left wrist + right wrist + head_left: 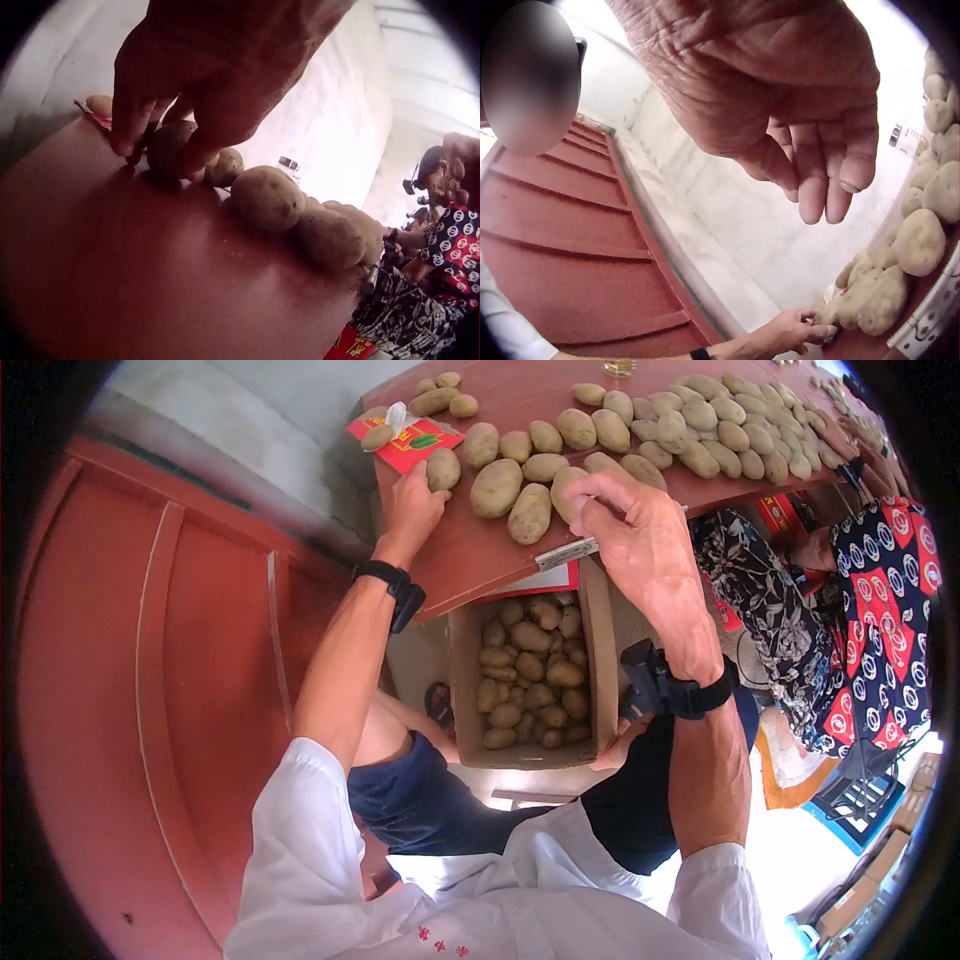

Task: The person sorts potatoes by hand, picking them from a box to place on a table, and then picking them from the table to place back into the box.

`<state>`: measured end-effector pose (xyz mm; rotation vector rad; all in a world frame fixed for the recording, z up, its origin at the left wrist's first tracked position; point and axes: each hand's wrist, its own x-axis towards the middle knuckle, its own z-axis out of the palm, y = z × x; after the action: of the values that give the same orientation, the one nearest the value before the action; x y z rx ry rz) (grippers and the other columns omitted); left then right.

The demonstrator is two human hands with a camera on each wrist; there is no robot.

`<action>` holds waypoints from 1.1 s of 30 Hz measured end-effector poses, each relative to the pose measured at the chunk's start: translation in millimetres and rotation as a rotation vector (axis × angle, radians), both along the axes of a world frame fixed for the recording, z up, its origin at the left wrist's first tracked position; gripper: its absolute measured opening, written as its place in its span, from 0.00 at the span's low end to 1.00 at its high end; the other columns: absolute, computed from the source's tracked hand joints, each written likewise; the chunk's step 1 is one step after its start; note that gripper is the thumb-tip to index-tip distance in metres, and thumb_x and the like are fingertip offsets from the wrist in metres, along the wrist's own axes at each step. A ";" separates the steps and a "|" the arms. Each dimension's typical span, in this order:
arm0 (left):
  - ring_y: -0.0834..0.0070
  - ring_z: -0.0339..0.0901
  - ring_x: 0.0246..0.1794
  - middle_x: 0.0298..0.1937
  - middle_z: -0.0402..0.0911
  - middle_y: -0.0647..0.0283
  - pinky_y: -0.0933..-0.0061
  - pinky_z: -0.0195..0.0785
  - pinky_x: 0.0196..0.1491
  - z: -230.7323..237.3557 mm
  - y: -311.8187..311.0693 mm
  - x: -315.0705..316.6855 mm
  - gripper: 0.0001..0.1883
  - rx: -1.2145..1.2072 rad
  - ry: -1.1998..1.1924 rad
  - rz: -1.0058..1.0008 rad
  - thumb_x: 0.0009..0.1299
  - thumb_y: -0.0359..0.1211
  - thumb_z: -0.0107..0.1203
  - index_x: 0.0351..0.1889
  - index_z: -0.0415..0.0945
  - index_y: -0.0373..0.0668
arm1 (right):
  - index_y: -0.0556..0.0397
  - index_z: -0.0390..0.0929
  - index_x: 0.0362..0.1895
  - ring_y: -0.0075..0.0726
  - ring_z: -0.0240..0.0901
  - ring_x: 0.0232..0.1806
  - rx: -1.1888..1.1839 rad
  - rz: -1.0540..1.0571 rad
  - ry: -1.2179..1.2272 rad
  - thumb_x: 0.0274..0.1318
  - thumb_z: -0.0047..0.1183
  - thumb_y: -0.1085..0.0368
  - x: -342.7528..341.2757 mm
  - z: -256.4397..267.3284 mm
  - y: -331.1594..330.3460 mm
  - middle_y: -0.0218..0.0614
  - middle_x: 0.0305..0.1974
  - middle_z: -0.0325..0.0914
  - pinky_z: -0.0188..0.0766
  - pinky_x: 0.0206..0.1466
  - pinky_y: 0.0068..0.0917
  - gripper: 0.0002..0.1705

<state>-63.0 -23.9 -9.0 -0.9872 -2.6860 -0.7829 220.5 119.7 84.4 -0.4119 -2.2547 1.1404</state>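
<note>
Red paint covers the bench [440,575], where potatoes lie from about 11 o'clock round to past 1, as the head view shows them. At 11 o'clock the left grip [412,510] has its fingers and thumb closed about one potato [443,468], which sits at the near-left end of the spread, just beside a red packet [428,444]. Towards 1 o'clock the right grip [640,535] hangs over the near row with fingers loosely bent; the right wrist view shows nothing held in it. Loose potatoes [496,488] lie around 12 o'clock, while a packed bed of potatoes [732,437] fills the stretch between 1 and 2. Below the bench edge, around the middle of the head view, a cardboard box [602,660] stands between the person's legs with many more potatoes [530,666] inside. The work looks partway along: a good number are laid out, close together on the right and sparser on the left, and the box has a large share too. Whether potatoes go from box to bench or the other way cannot be told, so what is left stays uncertain.
</note>
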 end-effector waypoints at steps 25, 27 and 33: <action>0.45 0.83 0.42 0.40 0.86 0.46 0.50 0.75 0.45 -41.0 -16.9 167.5 0.12 -0.441 -0.320 -0.447 0.69 0.39 0.58 0.37 0.84 0.39 | 0.59 0.85 0.39 0.39 0.80 0.34 0.157 -0.027 0.124 0.60 0.55 0.70 -17.9 0.2 25.3 0.45 0.30 0.82 0.75 0.42 0.35 0.08; 0.44 0.83 0.43 0.41 0.85 0.45 0.48 0.75 0.45 -62.2 -1.2 171.2 0.12 -0.455 -0.352 -0.457 0.68 0.38 0.57 0.37 0.85 0.39 | 0.58 0.85 0.38 0.38 0.79 0.35 0.036 -0.025 0.119 0.60 0.55 0.71 -21.0 2.6 30.7 0.45 0.29 0.81 0.75 0.43 0.34 0.07; 0.44 0.83 0.53 0.49 0.86 0.44 0.47 0.76 0.56 -189.3 42.0 184.8 0.15 -0.768 -0.568 -0.419 0.65 0.34 0.58 0.47 0.84 0.36 | 0.60 0.83 0.36 0.36 0.76 0.32 -0.024 -0.005 0.043 0.60 0.55 0.72 -8.7 20.8 37.7 0.43 0.27 0.79 0.73 0.40 0.34 0.06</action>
<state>121.9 18.1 -198.3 -1.7534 -3.4190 -0.0178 211.8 157.3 105.2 -0.3991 -2.2035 1.1643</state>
